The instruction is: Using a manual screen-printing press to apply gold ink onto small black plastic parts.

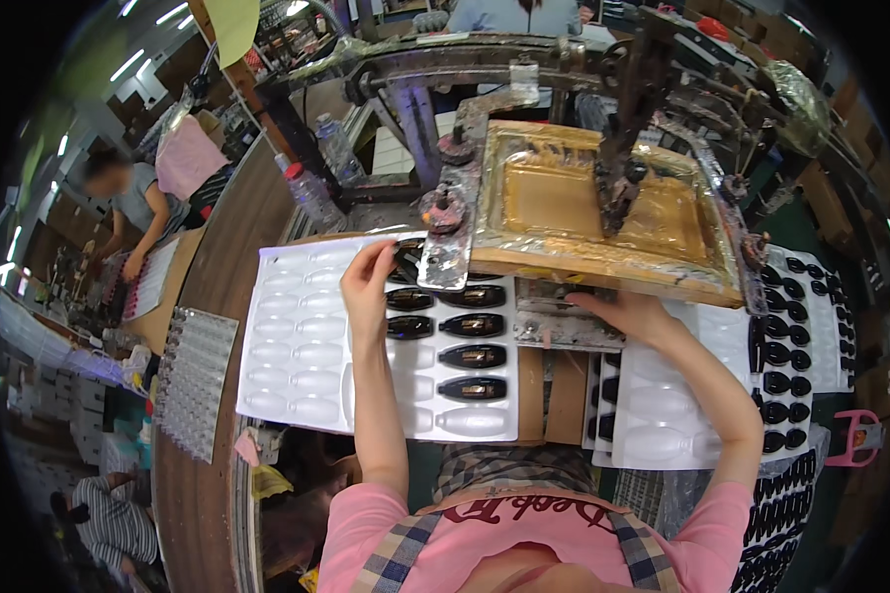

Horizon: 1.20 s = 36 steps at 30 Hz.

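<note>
My left hand (368, 277) is closed in a pinch on a glossy black oval piece (405, 261), tilted over the far part of a white moulded tray (297, 420). Similar black pieces with small gold print, such as one black piece (473, 356), lie in the tray's right-hand hollows. My right hand (631, 314) reaches under a wooden-framed printing screen (554, 198). One of its digits stretches left over a metal fixture (564, 331). The raised frame hides the other fingers and anything they may hold.
A second white tray (663, 435) lies under my right forearm, with black pieces (776, 356) in rows beyond it. A metal bracket (448, 252) of the press juts out near my left hand. Clear plastic trays (198, 381) rest at left. Another person (148, 208) works farther left.
</note>
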Motion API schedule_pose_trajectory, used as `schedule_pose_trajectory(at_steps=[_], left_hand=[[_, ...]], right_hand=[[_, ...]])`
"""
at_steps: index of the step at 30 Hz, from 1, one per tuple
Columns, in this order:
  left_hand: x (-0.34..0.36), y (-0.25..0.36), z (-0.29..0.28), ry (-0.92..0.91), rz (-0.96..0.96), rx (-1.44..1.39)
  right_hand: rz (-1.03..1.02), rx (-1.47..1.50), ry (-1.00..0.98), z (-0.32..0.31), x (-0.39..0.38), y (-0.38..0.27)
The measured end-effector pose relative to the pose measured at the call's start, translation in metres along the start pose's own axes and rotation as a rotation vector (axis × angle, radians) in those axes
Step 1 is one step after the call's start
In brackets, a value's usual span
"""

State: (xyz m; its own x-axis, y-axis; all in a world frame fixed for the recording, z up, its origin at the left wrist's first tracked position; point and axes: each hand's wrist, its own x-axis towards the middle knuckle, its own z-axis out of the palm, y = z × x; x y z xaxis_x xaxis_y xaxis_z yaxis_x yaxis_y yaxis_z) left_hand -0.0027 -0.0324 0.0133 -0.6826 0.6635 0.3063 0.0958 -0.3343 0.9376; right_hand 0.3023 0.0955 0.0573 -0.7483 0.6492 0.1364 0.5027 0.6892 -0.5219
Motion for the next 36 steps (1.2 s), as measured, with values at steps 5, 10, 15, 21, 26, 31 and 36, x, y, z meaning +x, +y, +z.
schedule_pose_trajectory(at_steps=[5,10,15,21,26,31,36], left_hand=[[-0.055,-0.018,-0.057,0.211,-0.089,0.049],[-0.088,-0.041,-0.085,0.258,-0.181,0.035],[-0.095,-0.049,-0.09,0.296,-0.243,0.079],[-0.093,-0.057,-0.097,0.252,-0.335,0.242],[-0.094,-0.057,-0.088,0.241,-0.32,0.66],[-0.095,-0.052,-0.087,0.193,-0.223,1.056],[-0.089,-0.044,-0.08,0.177,-0.092,1.19]], right_hand=[[0.029,-0.064,0.039,-0.015,-0.024,0.0],[0.257,0.066,0.234,-0.047,-0.068,0.054],[0.233,-0.226,0.348,-0.056,-0.088,0.092],[0.449,-0.246,0.266,-0.068,-0.101,0.178],[0.473,-0.156,0.154,-0.087,-0.088,0.147],[0.235,-0.555,0.184,-0.098,-0.082,0.135],[0.103,-0.714,0.256,-0.103,-0.085,0.124]])
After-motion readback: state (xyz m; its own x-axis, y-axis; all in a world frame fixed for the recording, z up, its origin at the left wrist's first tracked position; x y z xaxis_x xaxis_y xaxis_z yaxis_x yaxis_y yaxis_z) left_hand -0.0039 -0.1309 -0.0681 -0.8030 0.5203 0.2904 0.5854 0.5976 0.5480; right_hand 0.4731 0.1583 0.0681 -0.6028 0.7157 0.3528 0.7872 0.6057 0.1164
